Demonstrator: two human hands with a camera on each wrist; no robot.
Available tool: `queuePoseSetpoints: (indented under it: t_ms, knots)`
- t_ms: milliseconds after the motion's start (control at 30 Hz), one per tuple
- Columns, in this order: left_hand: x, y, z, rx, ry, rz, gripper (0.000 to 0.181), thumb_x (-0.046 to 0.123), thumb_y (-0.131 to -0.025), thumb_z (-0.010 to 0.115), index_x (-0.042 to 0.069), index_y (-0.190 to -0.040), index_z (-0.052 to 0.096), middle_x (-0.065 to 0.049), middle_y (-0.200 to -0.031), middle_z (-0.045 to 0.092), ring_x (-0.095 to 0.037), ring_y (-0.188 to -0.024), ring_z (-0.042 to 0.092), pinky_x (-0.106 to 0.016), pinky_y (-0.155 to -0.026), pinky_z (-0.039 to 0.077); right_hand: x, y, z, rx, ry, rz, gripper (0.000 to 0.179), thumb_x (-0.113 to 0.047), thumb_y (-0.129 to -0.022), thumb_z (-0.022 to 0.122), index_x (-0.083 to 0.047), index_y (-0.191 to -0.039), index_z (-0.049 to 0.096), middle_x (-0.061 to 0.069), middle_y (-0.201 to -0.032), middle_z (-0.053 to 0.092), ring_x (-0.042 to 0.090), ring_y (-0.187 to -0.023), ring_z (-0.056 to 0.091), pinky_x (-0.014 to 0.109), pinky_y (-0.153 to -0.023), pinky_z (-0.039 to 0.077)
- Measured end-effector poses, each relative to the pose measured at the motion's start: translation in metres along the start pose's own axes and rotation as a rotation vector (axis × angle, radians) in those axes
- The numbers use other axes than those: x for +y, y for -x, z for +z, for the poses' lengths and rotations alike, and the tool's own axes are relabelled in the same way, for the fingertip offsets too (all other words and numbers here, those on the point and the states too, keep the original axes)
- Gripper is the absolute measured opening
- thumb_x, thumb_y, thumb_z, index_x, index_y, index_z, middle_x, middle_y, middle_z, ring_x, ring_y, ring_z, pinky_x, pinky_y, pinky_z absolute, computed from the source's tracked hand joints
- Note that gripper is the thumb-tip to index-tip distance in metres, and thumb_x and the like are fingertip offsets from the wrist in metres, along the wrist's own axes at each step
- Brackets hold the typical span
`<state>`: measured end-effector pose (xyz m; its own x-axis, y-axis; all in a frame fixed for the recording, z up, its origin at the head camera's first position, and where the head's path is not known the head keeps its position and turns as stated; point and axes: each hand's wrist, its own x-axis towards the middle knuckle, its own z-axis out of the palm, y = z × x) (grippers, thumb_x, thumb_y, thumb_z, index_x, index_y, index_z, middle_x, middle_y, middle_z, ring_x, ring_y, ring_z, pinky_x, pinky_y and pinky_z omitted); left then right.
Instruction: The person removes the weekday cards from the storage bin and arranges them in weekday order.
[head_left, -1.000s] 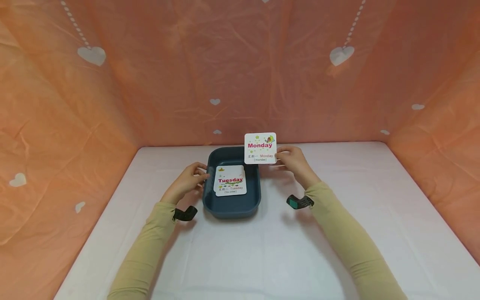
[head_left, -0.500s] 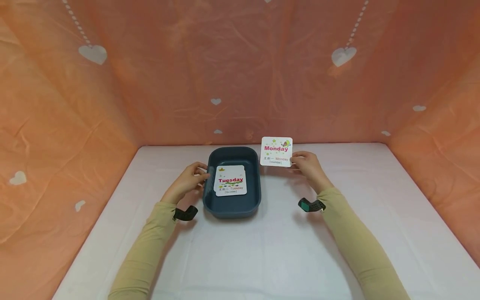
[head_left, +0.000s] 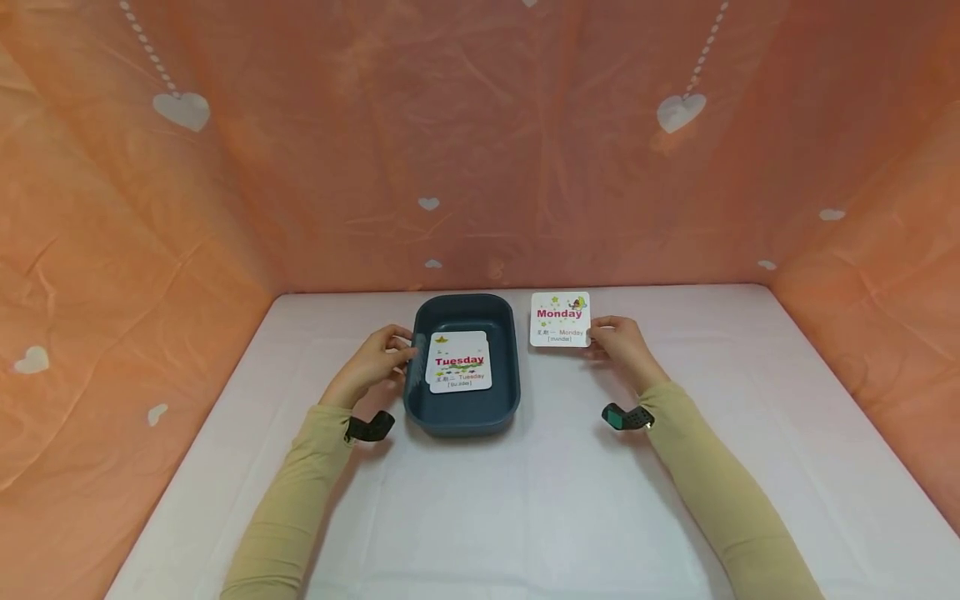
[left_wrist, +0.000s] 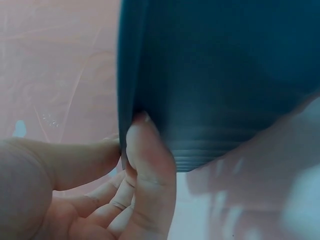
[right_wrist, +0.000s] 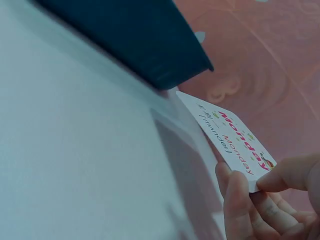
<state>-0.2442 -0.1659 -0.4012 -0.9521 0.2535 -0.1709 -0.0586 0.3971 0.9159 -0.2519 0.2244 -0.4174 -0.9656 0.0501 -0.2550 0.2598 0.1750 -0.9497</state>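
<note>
My right hand (head_left: 624, 346) pinches a white square Monday card (head_left: 560, 319) by its right edge. Thumb and fingers grip the card's corner in the right wrist view, where the card is tilted above its shadow on the tabletop. To its left stands a dark blue rectangular tray (head_left: 465, 421). My left hand (head_left: 372, 358) holds the tray's left rim between thumb and fingers, as the left wrist view shows. Inside the tray lies a Tuesday card (head_left: 459, 362), face up, with another card's edge peeking out beneath it.
A white cloth (head_left: 465, 517) covers the table. Behind and at both sides hangs an orange sheet (head_left: 480, 167) printed with white hearts. Each wrist wears a black band, and both arms have tan sleeves (head_left: 720, 475).
My right hand has carried the Monday card rightward from over the tray's back right corner, then lowered it toward the tabletop. My left hand and the tray stay in place.
</note>
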Motion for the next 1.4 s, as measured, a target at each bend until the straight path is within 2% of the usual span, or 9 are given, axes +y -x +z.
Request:
queuePoseSetpoints:
  t_ms: [233, 333, 500, 800, 1033, 1200, 1400]
  knots:
    - [-0.001, 0.000, -0.001, -0.010, 0.023, 0.003, 0.037, 0.003, -0.095, 0.056, -0.010, -0.128, 0.042, -0.016, -0.091, 0.054, -0.015, -0.065, 0.057, -0.031, -0.057, 0.053, 0.010, -0.006, -0.003, 0.017, -0.020, 0.012, 0.040, -0.001, -0.088, 0.050, 0.013, -0.125, 0.045, 0.011, -0.086, 0.058, 0.008, -0.061, 0.060, 0.023, -0.063, 0.053]
    - [-0.002, -0.001, -0.001, -0.010, 0.022, -0.004, 0.037, 0.003, -0.095, 0.056, -0.009, -0.128, 0.042, -0.015, -0.090, 0.054, -0.016, -0.065, 0.057, -0.031, -0.058, 0.053, 0.013, -0.007, -0.002, 0.010, -0.061, 0.031, 0.040, 0.000, -0.087, 0.051, 0.013, -0.125, 0.043, 0.011, -0.087, 0.057, 0.008, -0.061, 0.060, 0.024, -0.064, 0.053]
    - [-0.001, 0.000, -0.002, -0.006, 0.019, -0.007, 0.038, 0.004, -0.096, 0.057, -0.008, -0.128, 0.043, -0.016, -0.093, 0.054, -0.016, -0.066, 0.057, -0.032, -0.058, 0.053, 0.014, -0.007, 0.001, 0.003, -0.101, 0.049, 0.040, 0.002, -0.087, 0.054, 0.011, -0.124, 0.044, 0.010, -0.088, 0.056, 0.009, -0.063, 0.057, 0.023, -0.063, 0.052]
    - [0.001, 0.001, -0.002, -0.018, 0.011, -0.015, 0.035, 0.005, -0.096, 0.056, -0.007, -0.127, 0.043, -0.014, -0.090, 0.052, -0.017, -0.066, 0.058, -0.032, -0.059, 0.053, 0.015, -0.010, 0.011, 0.053, -0.048, 0.019, 0.039, 0.003, -0.086, 0.059, 0.011, -0.123, 0.047, 0.009, -0.087, 0.062, 0.008, -0.065, 0.058, 0.021, -0.061, 0.051]
    - [0.002, 0.002, -0.002, -0.026, 0.014, -0.024, 0.037, 0.005, -0.096, 0.056, -0.007, -0.128, 0.042, -0.014, -0.091, 0.051, -0.018, -0.066, 0.057, -0.032, -0.060, 0.053, 0.013, -0.013, 0.013, 0.078, 0.038, -0.008, 0.036, 0.002, -0.087, 0.061, 0.011, -0.121, 0.051, 0.018, -0.098, 0.063, 0.011, -0.067, 0.059, 0.022, -0.061, 0.051]
    - [0.002, 0.000, -0.003, -0.028, 0.009, -0.028, 0.037, 0.006, -0.096, 0.057, -0.006, -0.127, 0.042, -0.016, -0.094, 0.052, -0.018, -0.067, 0.058, -0.033, -0.061, 0.053, 0.013, -0.014, 0.014, 0.086, 0.044, -0.039, 0.036, 0.002, -0.088, 0.061, 0.013, -0.121, 0.052, 0.021, -0.099, 0.063, 0.010, -0.066, 0.061, 0.023, -0.063, 0.053]
    - [-0.001, -0.002, -0.005, -0.044, 0.035, -0.030, 0.037, 0.005, -0.096, 0.056, -0.007, -0.127, 0.041, -0.014, -0.093, 0.052, -0.018, -0.067, 0.059, -0.033, -0.060, 0.053, 0.014, -0.018, 0.017, 0.114, 0.031, -0.029, 0.034, 0.003, -0.087, 0.064, 0.013, -0.118, 0.055, 0.021, -0.096, 0.062, 0.007, -0.059, 0.060, 0.021, -0.059, 0.052]
